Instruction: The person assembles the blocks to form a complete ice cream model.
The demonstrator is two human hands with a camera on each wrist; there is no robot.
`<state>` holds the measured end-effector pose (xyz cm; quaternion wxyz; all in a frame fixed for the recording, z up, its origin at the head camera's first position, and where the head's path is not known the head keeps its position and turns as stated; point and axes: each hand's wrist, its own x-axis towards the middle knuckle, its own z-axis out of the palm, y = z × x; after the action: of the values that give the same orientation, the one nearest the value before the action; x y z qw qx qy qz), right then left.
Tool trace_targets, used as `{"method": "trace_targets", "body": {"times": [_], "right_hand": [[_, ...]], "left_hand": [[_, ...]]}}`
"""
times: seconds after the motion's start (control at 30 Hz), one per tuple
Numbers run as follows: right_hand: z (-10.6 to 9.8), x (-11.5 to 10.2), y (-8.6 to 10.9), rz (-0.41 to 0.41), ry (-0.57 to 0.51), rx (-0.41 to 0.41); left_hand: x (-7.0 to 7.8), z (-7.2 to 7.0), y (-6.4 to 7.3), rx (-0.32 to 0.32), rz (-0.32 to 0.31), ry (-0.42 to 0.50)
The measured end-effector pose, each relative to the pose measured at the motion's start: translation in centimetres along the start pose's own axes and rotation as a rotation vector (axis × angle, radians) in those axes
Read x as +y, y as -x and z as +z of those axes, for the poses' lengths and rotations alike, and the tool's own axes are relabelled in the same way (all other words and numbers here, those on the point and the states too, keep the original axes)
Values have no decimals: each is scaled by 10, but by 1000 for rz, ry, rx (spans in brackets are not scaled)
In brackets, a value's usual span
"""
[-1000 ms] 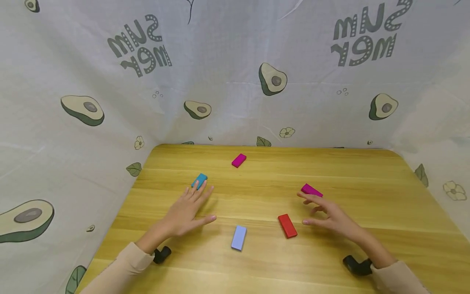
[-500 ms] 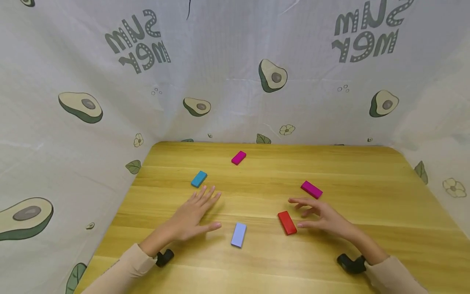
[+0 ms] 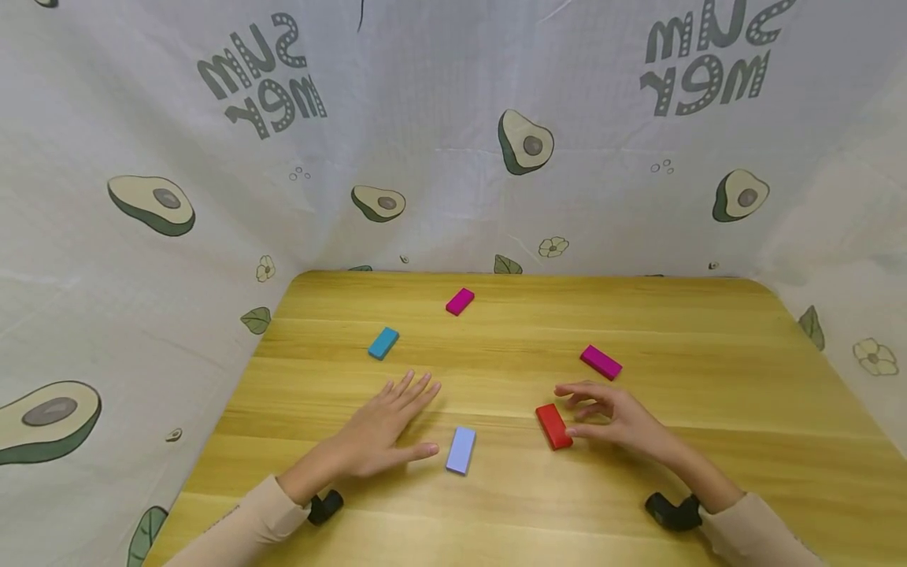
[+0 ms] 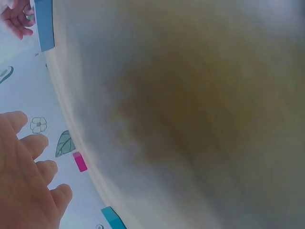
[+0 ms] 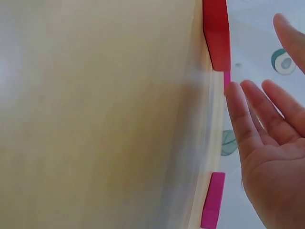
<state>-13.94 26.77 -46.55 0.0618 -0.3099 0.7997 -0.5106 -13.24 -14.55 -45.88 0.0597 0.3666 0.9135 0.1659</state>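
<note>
A red block (image 3: 553, 427) lies flat on the wooden table, right of centre. My right hand (image 3: 612, 416) hovers beside it, fingers loosely bent, thumb tip overlapping the block's right edge in the head view. In the right wrist view the right hand (image 5: 276, 138) is seen from the palm side and holds nothing. To the left, my left hand (image 3: 379, 433) spreads its straight fingers palm down, its thumb pointing at a lavender block (image 3: 460, 451). A blue block (image 3: 383, 343) lies beyond the left fingertips. The left wrist view shows the left fingers (image 4: 35, 176) with nothing in them.
One magenta block (image 3: 601, 362) lies beyond the right hand; another magenta block (image 3: 460, 302) is near the far edge of the table (image 3: 680, 331). A white curtain (image 3: 425, 126) printed with avocados hangs behind and at the sides.
My left hand has moved right and nearer, away from the blue block toward the lavender one. My right hand has moved left from the magenta block to the red one. The blocks lie as before.
</note>
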Motion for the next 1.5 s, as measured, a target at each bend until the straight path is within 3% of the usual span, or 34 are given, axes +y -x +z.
{"method": "trace_targets", "body": {"times": [0.13,0.37,0.53,0.8,0.93,1.23,1.33,1.5], "right_hand": [[6,-5,1,12,27,67],[25,-21,2,77,137,255],[36,-29,5,164,186,344],[46,-32,8,308,220,362],[49,-30,9,344,215,362],[51,-28,8,355,257,358],[51,-28,8,356,267,357],[51,-27,9,370,282,358]], "left_hand": [[3,0,0,-5,5,5],[6,1,0,-7,20,3],[9,3,-2,-21,15,-1],[13,5,-4,-69,-22,30],[16,5,-3,-57,-23,61],[25,7,-2,79,228,15],[27,7,-2,112,231,53],[28,10,-4,136,173,136]]}}
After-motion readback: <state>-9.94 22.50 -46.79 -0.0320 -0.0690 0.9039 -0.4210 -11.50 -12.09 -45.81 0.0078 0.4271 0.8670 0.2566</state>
